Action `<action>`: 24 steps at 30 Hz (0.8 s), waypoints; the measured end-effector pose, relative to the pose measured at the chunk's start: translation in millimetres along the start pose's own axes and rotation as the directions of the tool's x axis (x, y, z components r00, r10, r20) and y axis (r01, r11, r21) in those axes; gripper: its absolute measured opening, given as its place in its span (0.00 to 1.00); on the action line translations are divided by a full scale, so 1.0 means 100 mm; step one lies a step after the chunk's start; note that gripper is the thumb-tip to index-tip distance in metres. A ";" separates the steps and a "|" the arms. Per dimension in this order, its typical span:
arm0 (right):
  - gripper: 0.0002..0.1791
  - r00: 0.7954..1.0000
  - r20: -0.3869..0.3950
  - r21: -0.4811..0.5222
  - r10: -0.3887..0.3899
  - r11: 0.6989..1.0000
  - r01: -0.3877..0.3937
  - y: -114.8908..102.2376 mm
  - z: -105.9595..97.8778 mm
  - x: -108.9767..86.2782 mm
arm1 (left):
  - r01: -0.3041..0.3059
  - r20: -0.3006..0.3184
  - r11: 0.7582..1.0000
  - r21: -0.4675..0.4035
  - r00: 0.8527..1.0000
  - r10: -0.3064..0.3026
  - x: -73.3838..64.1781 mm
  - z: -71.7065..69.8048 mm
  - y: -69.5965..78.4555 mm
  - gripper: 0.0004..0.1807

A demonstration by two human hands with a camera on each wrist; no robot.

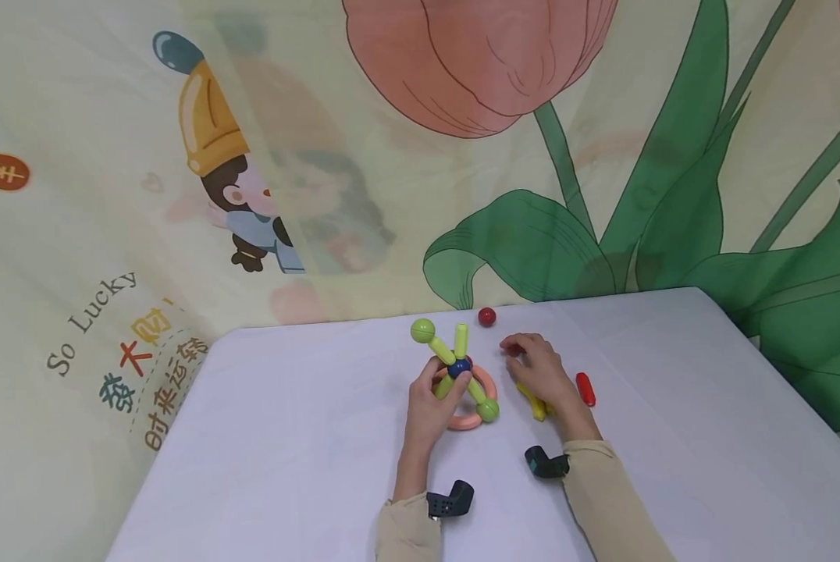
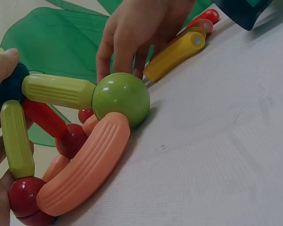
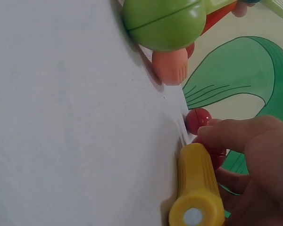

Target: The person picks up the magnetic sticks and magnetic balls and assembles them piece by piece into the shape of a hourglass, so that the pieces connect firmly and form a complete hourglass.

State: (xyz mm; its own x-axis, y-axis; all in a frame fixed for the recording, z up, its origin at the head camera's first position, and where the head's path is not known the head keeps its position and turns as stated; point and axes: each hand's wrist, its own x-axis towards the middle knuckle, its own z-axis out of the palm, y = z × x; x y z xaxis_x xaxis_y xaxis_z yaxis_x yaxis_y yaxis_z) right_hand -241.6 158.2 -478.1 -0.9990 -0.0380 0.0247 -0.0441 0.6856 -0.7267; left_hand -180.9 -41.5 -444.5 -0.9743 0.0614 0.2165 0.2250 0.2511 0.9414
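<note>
My left hand pinches the dark blue ball atop a stick-and-ball toy structure. Light green sticks and one red stick spread from that ball. Its base is a ring of curved salmon sticks joined by red balls and a green ball. Another green ball tips a raised stick. To the right of the structure, my right hand has its fingers around a loose red ball, partly hidden by them. Beside it lies a yellow stick.
A second loose red ball sits near the table's back edge. Right of the right forearm lies a red stick. A white cloth covers the table, and a printed curtain hangs behind it.
</note>
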 end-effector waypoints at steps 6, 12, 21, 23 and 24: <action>0.13 0.999 -0.033 0.030 0.011 1.000 -0.010 -0.02 -0.02 0.02 | 0.002 0.008 1.000 0.002 1.000 -0.002 0.01 -0.01 0.00 0.17; 0.10 0.996 -0.086 0.147 -0.019 0.989 0.031 -0.02 -0.08 0.02 | 0.032 0.004 0.999 0.013 0.999 -0.032 0.00 -0.02 0.03 0.17; 0.19 0.996 -0.062 0.383 0.065 0.923 -0.036 -0.06 -0.17 -0.02 | 0.033 0.004 0.999 0.026 0.999 -0.033 -0.02 0.00 0.01 0.17; 0.22 0.997 -0.064 0.447 0.054 0.894 -0.019 -0.11 -0.19 -0.03 | 0.024 -0.010 0.999 0.029 1.000 -0.024 -0.01 0.00 0.01 0.16; 0.23 0.997 -0.066 0.476 0.044 0.879 -0.007 -0.13 -0.20 -0.03 | 0.019 -0.018 0.999 0.030 1.000 -0.018 -0.01 -0.01 0.01 0.16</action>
State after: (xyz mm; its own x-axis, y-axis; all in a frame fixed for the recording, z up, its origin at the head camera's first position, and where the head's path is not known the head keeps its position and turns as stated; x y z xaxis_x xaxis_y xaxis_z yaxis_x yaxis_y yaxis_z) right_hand -238.2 163.4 -455.2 -0.9985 0.0403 0.0378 -0.0262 0.2567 -0.9661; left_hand -179.8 -42.0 -443.2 -0.9782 0.0394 0.2039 0.2067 0.2813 0.9371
